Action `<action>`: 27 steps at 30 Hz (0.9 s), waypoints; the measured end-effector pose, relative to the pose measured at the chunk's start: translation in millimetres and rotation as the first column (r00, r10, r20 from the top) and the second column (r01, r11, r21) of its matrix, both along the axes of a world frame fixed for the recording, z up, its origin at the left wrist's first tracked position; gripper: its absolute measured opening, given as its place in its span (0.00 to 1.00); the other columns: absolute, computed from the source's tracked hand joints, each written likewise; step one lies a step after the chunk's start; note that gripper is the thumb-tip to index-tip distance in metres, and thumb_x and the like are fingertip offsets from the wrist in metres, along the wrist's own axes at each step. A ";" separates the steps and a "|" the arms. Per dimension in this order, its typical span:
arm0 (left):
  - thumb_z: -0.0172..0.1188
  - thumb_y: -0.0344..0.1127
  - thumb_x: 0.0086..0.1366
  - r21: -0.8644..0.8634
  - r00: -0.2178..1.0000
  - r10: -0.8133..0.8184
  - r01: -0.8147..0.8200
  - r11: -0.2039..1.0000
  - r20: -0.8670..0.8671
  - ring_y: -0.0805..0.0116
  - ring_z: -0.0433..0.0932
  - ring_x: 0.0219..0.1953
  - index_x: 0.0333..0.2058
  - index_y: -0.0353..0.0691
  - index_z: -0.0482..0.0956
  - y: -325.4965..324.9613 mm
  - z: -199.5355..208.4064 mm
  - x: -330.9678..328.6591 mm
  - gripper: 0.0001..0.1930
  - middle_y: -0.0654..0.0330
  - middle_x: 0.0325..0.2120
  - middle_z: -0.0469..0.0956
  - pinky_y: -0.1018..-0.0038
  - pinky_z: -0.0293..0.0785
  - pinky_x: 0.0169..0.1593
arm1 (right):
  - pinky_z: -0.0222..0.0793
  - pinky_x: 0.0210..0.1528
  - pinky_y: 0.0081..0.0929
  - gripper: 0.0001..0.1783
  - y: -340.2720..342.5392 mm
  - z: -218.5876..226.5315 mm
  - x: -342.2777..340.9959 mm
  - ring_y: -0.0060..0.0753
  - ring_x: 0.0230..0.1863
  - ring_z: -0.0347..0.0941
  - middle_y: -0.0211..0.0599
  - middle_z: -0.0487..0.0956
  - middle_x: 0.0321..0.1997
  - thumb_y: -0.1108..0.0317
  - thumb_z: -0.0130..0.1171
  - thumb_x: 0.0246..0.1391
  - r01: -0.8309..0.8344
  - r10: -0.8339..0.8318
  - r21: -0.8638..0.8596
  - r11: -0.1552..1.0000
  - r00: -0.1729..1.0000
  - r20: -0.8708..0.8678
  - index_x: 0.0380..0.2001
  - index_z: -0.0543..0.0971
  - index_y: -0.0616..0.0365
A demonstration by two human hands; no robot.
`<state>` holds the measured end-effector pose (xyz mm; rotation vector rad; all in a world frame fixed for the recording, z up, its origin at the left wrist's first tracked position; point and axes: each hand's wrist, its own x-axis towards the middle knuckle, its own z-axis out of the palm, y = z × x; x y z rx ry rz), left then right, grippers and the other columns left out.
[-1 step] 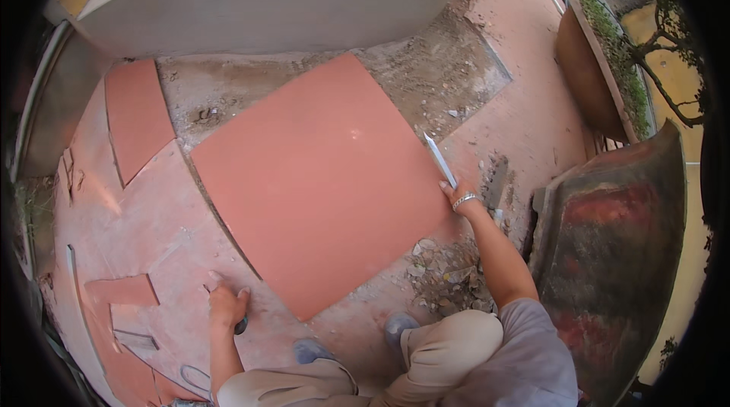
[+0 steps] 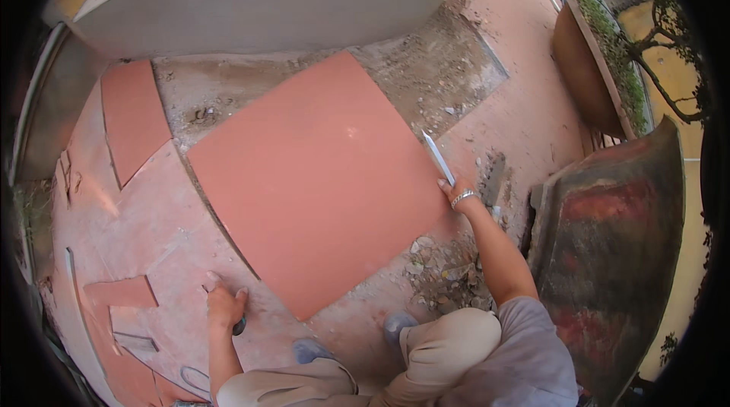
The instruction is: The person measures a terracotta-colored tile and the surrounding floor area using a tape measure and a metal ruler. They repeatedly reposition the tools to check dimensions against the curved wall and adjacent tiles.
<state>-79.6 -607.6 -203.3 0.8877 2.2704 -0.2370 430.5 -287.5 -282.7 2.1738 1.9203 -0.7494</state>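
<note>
Head view shows a large, flat red sheet (image 2: 319, 186) lying at a slant, one corner toward the person, one away, one to each side. It partly covers a patch of bare earth (image 2: 449, 65), which shows along its two far edges. At its right corner is the right hand (image 2: 458, 193), fingers and thumb closed on a pale narrow strip (image 2: 439, 158) with a pointed far end. This strip runs along the sheet's far right edge; whether it touches the sheet, I cannot tell. A bracelet (image 2: 463, 197) circles the right wrist. To the left of the sheet's near corner, well apart from it, the left hand (image 2: 223, 305) is curled around a small dark tool (image 2: 240, 326), mostly hidden, so its kind is unclear.

Left of the sheet lie a smaller red piece (image 2: 137, 114), near its left corner, and an L-shaped red piece (image 2: 125, 291), farther off and closer to the person. Just beside the sheet's near right edge sits a heap of rubble (image 2: 449, 274). Farther right stands a dark, weathered vessel (image 2: 608, 255) with red patches; beyond that, a brown planter (image 2: 585, 65). On the far side of the sheet rises a curved grey wall (image 2: 266, 8).
</note>
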 end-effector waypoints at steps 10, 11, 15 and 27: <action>0.66 0.46 0.59 -0.020 0.997 -0.061 0.062 0.998 0.042 0.34 0.77 0.49 0.66 0.17 0.46 5.4 3.6 -11.3 0.51 0.26 0.43 0.76 0.55 0.74 0.55 | 0.72 0.54 0.51 0.19 -78.1 47.2 64.6 0.61 0.54 0.74 0.58 0.76 0.53 0.61 0.56 0.60 0.216 -0.262 0.151 0.965 0.846 0.464 0.52 0.74 0.58; 0.66 0.47 0.59 -0.040 0.996 -0.068 0.070 0.997 0.066 0.35 0.78 0.49 0.66 0.17 0.45 7.4 5.6 -13.6 0.51 0.27 0.43 0.77 0.55 0.74 0.55 | 0.72 0.55 0.50 0.17 -86.8 43.4 68.8 0.60 0.54 0.75 0.58 0.77 0.53 0.65 0.53 0.60 0.225 -0.285 0.179 0.958 0.825 0.488 0.50 0.75 0.59; 0.65 0.48 0.60 -0.145 0.991 -0.082 0.096 0.985 0.101 0.38 0.79 0.49 0.66 0.16 0.44 11.3 15.5 -18.8 0.51 0.30 0.45 0.78 0.57 0.75 0.55 | 0.73 0.53 0.50 0.18 -99.6 38.1 84.0 0.59 0.52 0.76 0.57 0.79 0.50 0.62 0.56 0.60 0.403 -0.427 0.151 0.903 0.792 0.436 0.51 0.76 0.57; 0.63 0.46 0.60 -0.165 0.946 -0.151 0.204 0.965 0.288 0.43 0.78 0.54 0.51 0.25 0.76 -0.9 -4.8 -57.6 0.29 0.37 0.49 0.78 0.57 0.73 0.58 | 0.71 0.53 0.49 0.16 -132.3 269.6 59.0 0.61 0.52 0.75 0.57 0.80 0.47 0.61 0.61 0.57 0.216 -0.263 0.159 0.963 0.880 0.395 0.45 0.76 0.57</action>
